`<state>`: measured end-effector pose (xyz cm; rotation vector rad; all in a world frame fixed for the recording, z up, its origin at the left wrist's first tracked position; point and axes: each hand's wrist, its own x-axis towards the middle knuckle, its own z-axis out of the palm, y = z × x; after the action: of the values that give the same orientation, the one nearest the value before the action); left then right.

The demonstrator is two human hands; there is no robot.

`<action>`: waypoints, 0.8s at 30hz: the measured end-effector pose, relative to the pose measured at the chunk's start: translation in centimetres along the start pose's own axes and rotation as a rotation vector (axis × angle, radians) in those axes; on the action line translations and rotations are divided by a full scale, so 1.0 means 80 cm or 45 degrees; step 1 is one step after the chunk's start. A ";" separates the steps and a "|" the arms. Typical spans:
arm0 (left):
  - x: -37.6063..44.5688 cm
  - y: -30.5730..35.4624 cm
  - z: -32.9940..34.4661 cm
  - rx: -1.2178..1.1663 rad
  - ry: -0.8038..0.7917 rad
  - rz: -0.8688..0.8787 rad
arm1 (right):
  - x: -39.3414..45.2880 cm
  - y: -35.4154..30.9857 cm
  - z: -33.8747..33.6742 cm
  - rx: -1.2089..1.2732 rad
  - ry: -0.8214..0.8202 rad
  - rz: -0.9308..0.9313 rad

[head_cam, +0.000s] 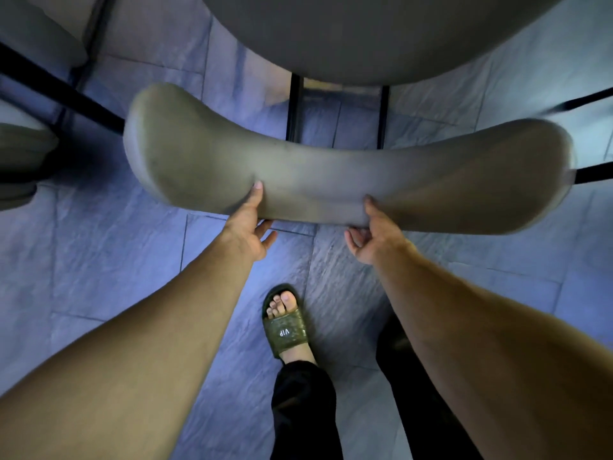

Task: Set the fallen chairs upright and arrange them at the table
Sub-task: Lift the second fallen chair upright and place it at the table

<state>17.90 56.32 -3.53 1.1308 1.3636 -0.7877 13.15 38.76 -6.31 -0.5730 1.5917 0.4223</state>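
A grey upholstered chair stands upright right in front of me, and I look down on the curved top of its backrest (331, 174). My left hand (253, 224) grips the backrest's near edge left of centre, thumb on top and fingers underneath. My right hand (371, 234) grips the same edge right of centre. The chair's black legs (293, 111) show beyond the backrest, under the edge of the round grey table (365, 34), and its seat is hidden.
Another grey chair (23, 154) with a black frame (59, 91) stands at the left edge. Black chair legs (593, 171) poke in from the right. My sandalled foot (285, 323) is on the blue-grey tiled floor (99, 260) below the backrest.
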 end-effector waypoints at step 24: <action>-0.458 0.148 -0.007 -0.099 -0.010 0.363 | -0.483 -0.087 -0.013 -0.272 0.039 -0.115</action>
<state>25.00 54.01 34.27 1.2259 1.1830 -0.5283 18.16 36.89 32.59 -0.8140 1.5535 0.5211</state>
